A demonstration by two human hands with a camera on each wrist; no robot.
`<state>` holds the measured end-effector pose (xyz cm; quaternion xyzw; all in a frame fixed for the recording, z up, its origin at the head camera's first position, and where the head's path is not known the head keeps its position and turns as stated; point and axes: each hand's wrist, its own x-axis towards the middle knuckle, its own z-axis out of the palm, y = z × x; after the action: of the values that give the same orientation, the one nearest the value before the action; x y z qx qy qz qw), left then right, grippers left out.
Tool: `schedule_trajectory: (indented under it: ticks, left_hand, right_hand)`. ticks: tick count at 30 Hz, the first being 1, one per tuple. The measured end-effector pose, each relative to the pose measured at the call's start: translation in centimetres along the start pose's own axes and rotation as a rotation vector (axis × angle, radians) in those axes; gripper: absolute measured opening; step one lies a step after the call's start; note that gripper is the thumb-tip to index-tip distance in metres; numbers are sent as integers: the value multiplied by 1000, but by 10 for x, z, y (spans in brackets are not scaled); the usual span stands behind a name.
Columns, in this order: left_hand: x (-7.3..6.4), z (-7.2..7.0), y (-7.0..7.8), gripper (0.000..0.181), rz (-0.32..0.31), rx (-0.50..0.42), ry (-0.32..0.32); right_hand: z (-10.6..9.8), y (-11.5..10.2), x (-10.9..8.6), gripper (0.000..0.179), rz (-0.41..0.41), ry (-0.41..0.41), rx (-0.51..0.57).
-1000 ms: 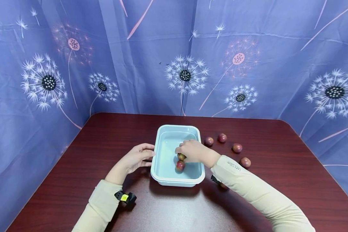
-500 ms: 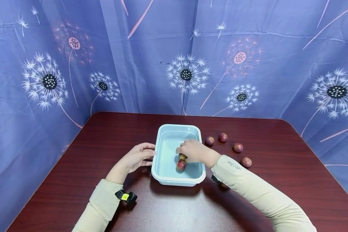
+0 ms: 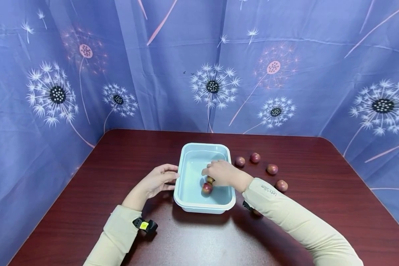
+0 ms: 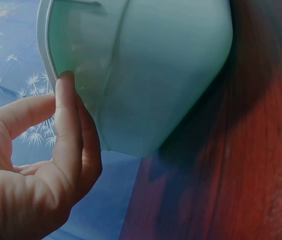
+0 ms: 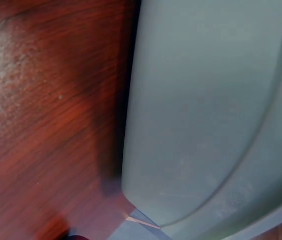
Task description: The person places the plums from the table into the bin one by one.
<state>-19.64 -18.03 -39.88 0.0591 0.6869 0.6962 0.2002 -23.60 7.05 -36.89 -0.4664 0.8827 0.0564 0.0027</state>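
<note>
A light blue plastic tub (image 3: 204, 206) stands in the middle of the table. My left hand (image 3: 159, 181) pinches its left rim between thumb and fingers; the left wrist view shows the fingertips (image 4: 66, 82) at the rim. Inside the tub, my right hand (image 3: 222, 173) bends its fingers down over a reddish-green plum (image 3: 210, 180), which is partly hidden under it. A redder plum (image 3: 207, 188) lies on the tub floor just in front of that one. The right wrist view shows the tub's outer wall (image 5: 195, 110), with my right hand out of sight.
Several plums lie on the dark red table (image 3: 136, 147) right of the tub, among them a plum (image 3: 255, 157) at the back and a plum (image 3: 281, 185) near my right sleeve. Another plum (image 3: 256, 212) is mostly covered by that forearm. Patterned blue cloth (image 3: 166, 74) hangs behind.
The plum under my right hand has shifted slightly right and is more hidden by the hand. Both hands and the tub have stayed nearly in place.
</note>
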Motion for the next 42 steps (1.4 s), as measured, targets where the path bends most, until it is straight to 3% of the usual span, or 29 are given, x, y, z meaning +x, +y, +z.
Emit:
schedule_trajectory:
  ticks: [12, 37, 42]
  left_hand:
    - [-1, 0, -1, 45, 11, -3, -18]
    - [0, 0, -1, 44, 17, -2, -23]
    - [-1, 0, 0, 44, 16, -6, -19]
  right_hand:
    - [-6, 3, -6, 34, 26, -11, -18]
    - [-38, 11, -39, 42, 48, 150, -33]
    - [-46, 13, -48, 45, 61, 181, 15]
